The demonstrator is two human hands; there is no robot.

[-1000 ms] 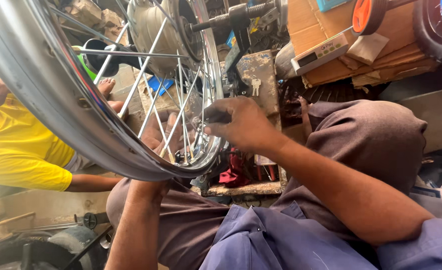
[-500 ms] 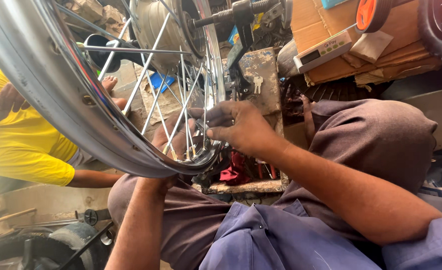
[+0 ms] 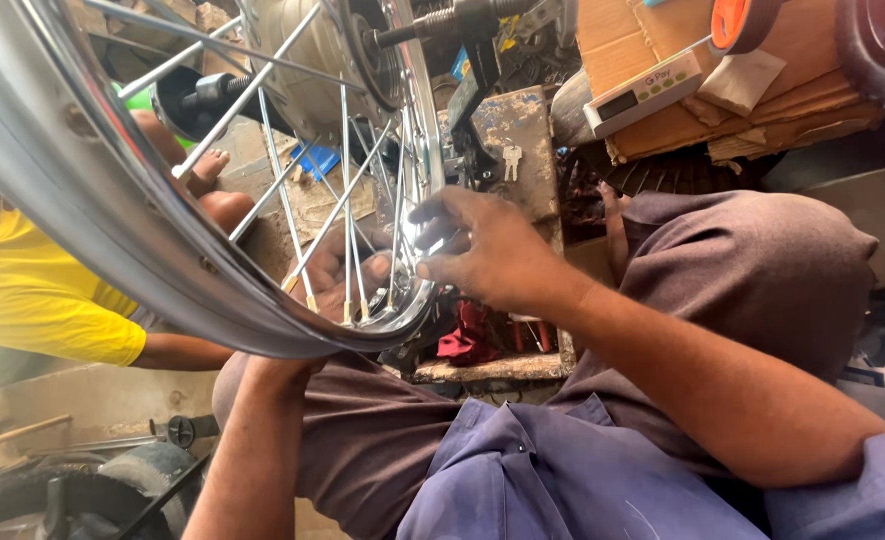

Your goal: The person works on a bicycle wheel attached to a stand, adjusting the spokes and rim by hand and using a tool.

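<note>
A chrome spoked wheel rim (image 3: 113, 240) with a grey hub (image 3: 298, 60) fills the upper left of the head view. My right hand (image 3: 478, 250) reaches in from the right with its fingers spread. Its thumb and fingertips touch the rim's near edge by the spoke ends (image 3: 348, 310). My left hand (image 3: 335, 268) is behind the wheel, seen through the spokes and partly hidden by the rim. Its forearm comes up from below. I cannot see its grip. My knees in brown trousers (image 3: 753, 270) are under both arms.
A person in a yellow shirt (image 3: 33, 290) sits at the left behind the wheel, a bare foot (image 3: 208, 165) showing through the spokes. A metal stand with keys (image 3: 511, 160) holds the axle. Cardboard and a small white device (image 3: 643, 95) lie upper right. A tyre (image 3: 23, 500) lies lower left.
My right hand has spread its fingers on the rim; the dark object seen in it a second ago no longer shows. The wheel now looks closer and larger.
</note>
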